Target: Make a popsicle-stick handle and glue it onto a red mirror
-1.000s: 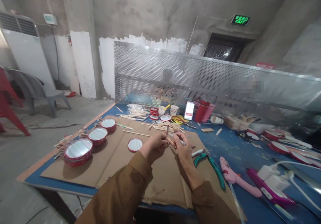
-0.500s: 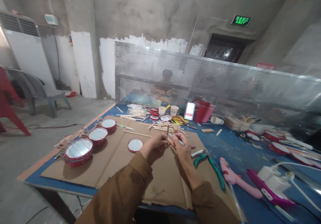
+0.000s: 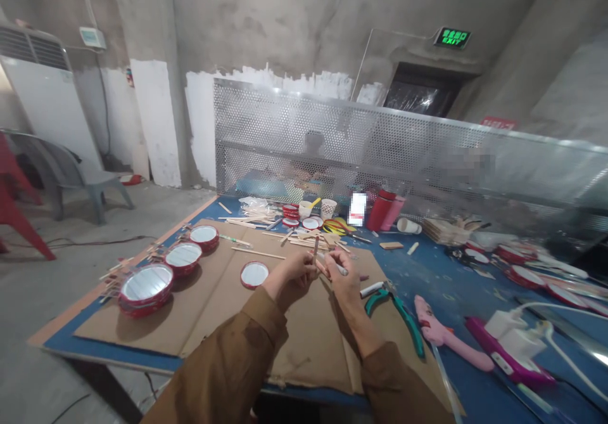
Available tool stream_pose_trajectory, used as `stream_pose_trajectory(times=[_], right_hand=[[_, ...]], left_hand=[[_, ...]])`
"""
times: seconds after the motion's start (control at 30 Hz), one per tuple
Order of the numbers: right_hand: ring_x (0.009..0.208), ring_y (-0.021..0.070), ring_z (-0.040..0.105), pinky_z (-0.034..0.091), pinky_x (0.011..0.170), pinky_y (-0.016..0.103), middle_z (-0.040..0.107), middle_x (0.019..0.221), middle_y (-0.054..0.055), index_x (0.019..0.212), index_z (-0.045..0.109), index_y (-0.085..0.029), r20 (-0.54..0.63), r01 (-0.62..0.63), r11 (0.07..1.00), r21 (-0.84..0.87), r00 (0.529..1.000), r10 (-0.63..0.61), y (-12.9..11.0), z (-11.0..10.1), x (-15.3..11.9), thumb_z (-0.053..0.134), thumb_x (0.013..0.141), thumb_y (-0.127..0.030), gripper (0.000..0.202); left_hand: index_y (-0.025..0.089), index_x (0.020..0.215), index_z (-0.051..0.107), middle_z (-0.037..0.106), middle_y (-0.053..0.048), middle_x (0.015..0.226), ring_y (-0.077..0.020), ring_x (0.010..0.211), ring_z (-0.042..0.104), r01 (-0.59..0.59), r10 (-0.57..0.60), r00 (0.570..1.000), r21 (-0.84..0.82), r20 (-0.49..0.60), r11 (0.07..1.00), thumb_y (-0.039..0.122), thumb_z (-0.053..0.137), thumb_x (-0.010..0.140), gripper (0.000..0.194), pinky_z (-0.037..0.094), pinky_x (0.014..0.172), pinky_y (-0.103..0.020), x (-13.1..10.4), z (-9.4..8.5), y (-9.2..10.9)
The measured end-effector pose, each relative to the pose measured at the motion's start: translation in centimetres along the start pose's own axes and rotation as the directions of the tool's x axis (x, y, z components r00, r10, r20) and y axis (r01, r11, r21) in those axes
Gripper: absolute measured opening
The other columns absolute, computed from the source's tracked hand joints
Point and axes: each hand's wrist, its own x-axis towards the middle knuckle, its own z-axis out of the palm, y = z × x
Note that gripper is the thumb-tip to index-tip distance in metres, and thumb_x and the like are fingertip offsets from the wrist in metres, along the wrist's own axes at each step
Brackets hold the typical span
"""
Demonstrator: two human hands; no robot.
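Above the brown cardboard (image 3: 308,348), my left hand (image 3: 298,274) is closed on a thin wooden stick (image 3: 316,249) that stands nearly upright from its fingertips. Right beside it, my right hand (image 3: 342,274) pinches a whitish, pen-like object (image 3: 341,270); its exact kind is hard to tell. Small reddish-brown pieces show between the two hands. A round red-rimmed disc (image 3: 254,274) lies on the cardboard left of my left hand. Loose wooden sticks (image 3: 308,241) lie just beyond the hands.
Stacked red-rimmed discs (image 3: 146,283) line the left side. Green-handled pliers (image 3: 403,319), a pink glue gun (image 3: 449,338) and a purple power strip (image 3: 508,354) lie at right. Cups (image 3: 328,208), a red bottle (image 3: 381,210) and a perforated metal panel (image 3: 285,126) stand behind.
The view has shifted very slightly. Both hands keep nearly the same pose, close together, holding the same things.
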Motion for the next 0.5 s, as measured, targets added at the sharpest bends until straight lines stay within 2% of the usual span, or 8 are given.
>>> stream_pose_trajectory(times=[0.2, 0.5], right_hand=[[0.060, 0.0173, 0.055, 0.043, 0.058, 0.029, 0.059, 0.060, -0.001, 0.073, 0.062, -0.021, -0.019, 0.005, 1.000, 0.004, 1.000, -0.004, 0.29, 0.12, 0.08, 0.061, 0.078, -0.063, 0.042], [0.061, 0.0170, 0.055, 0.044, 0.058, 0.028, 0.060, 0.062, -0.001, 0.075, 0.063, -0.021, -0.013, 0.019, 1.000, 0.006, 1.000, -0.019, 0.88, 0.05, 0.17, 0.061, 0.080, -0.058, 0.038]], left_hand=[[0.015, 0.071, 0.055, 0.051, 0.005, 0.050, -0.0076, 0.041, 0.049, -0.008, 0.008, 1.000, -0.020, 0.015, 1.000, 0.024, 0.062, 0.081, 0.015, 0.040, 0.042, -0.016, 0.27, -0.02, -0.13], [0.014, 0.072, 0.056, 0.052, 0.004, 0.052, -0.0080, 0.039, 0.048, -0.002, 0.002, 1.000, 0.020, -0.008, 1.000, 0.017, 0.056, 0.081, 0.009, 0.041, 0.043, -0.019, -0.21, -0.03, 0.11]])
